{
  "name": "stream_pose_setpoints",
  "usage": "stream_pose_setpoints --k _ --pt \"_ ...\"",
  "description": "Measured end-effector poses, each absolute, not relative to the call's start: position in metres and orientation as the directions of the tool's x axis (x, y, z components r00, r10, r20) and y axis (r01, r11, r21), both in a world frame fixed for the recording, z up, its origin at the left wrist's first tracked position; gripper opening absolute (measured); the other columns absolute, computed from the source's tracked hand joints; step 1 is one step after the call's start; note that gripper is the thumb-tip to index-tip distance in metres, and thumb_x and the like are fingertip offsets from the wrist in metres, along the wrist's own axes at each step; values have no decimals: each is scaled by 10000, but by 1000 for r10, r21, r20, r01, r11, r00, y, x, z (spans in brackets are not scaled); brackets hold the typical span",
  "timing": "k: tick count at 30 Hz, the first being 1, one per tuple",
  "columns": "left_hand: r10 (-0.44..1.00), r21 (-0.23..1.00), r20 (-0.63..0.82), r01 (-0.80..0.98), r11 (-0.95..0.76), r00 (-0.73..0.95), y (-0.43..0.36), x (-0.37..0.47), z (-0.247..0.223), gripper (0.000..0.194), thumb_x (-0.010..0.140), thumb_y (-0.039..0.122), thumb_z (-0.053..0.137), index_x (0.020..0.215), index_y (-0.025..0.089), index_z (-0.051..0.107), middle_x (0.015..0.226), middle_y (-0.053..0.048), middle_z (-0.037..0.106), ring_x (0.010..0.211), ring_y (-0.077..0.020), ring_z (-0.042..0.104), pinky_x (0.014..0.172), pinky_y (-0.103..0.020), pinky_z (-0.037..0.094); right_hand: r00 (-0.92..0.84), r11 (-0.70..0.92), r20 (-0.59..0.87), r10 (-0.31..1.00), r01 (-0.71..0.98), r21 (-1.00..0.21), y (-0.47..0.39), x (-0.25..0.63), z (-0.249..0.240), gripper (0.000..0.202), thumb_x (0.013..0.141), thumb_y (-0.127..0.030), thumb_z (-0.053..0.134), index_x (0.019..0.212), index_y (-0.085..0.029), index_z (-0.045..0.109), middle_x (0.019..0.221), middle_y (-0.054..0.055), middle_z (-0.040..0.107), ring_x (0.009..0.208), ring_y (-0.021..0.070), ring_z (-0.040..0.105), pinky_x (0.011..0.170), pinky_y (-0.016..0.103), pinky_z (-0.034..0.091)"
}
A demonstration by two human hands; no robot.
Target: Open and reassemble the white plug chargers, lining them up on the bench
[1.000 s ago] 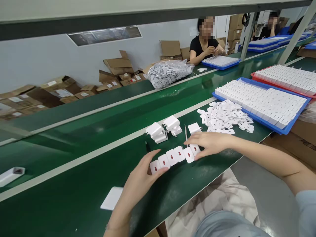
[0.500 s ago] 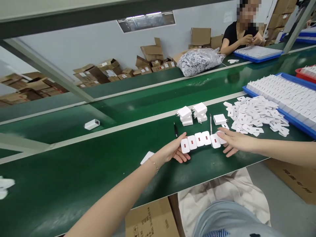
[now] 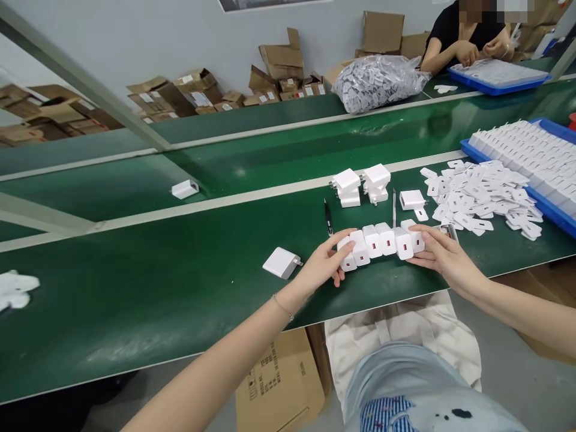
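A row of several white USB chargers [image 3: 372, 242] with red ports is pressed side by side between my hands, above the green bench. My left hand [image 3: 324, 262] is closed on the left end of the row, its thumb over the end charger. At the right end, my right hand [image 3: 445, 257] grips the last charger with thumb and fingers. The red ports face me. Behind the row lie black tweezers [image 3: 328, 217] and a thin silver tool [image 3: 394, 208]. A single charger [image 3: 282, 263] lies to the left of my left hand, prongs pointing right.
Stacked chargers [image 3: 348, 187] stand behind the row, near a heap of white port plates [image 3: 483, 195]. A blue tray [image 3: 551, 207] of white parts borders the heap. Across the belt [image 3: 252, 165] are a clear bag of parts [image 3: 380, 84] and a co-worker [image 3: 443, 45].
The row of chargers has tilted, so more of their upper sides shows. Both hands have closed more firmly round its ends. The camera view has dipped downward.
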State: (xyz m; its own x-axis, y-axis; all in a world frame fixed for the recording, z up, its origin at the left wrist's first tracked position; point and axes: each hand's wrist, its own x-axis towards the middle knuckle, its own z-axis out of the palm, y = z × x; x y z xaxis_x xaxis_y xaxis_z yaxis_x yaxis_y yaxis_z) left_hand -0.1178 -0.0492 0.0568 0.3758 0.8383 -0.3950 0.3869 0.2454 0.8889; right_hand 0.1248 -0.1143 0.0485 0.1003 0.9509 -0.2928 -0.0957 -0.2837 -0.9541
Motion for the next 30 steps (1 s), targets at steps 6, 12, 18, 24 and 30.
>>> stream_pose_setpoints --k 6,12,18,24,30 --pt "929 936 -175 349 53 327 -71 -124 38 887 791 441 681 1499 307 163 851 -7 615 548 -89 511 454 -179 443 146 -162 -170 975 -66 -985 -120 119 36 355 799 -567 627 904 -228 641 1111 46 623 1044 204 614 936 409 559" --pt "918 942 -287 255 219 275 -73 -122 34 753 680 460 767 1289 190 417 1147 -114 571 551 -58 501 439 -200 437 72 -168 -166 983 21 -986 -120 121 34 703 839 -478 604 1465 -401 294 1444 50 439 1157 220 573 986 429 527" --pt "881 912 -280 391 121 381 -69 -124 31 629 605 467 811 1038 215 431 832 26 572 598 -90 512 471 -172 396 39 -254 -252 967 61 -965 -112 134 25 656 726 -398 690 1315 -275 429 1332 97 534 1212 284 543 1035 478 460" --pt "876 898 -264 434 71 404 -67 -123 31 640 615 457 804 1120 209 499 834 9 581 645 -110 514 496 -183 410 -18 -376 -377 926 41 -926 -103 137 40 700 639 -490 760 1191 -287 380 1290 80 539 1193 279 545 1033 491 447" --pt "862 905 -232 424 22 450 -66 -123 35 592 616 465 807 1069 192 541 829 8 597 631 -117 511 477 -202 392 -107 -322 -331 938 91 -942 -103 137 35 876 576 -397 828 1305 -274 357 1250 79 549 1150 255 555 980 418 485"
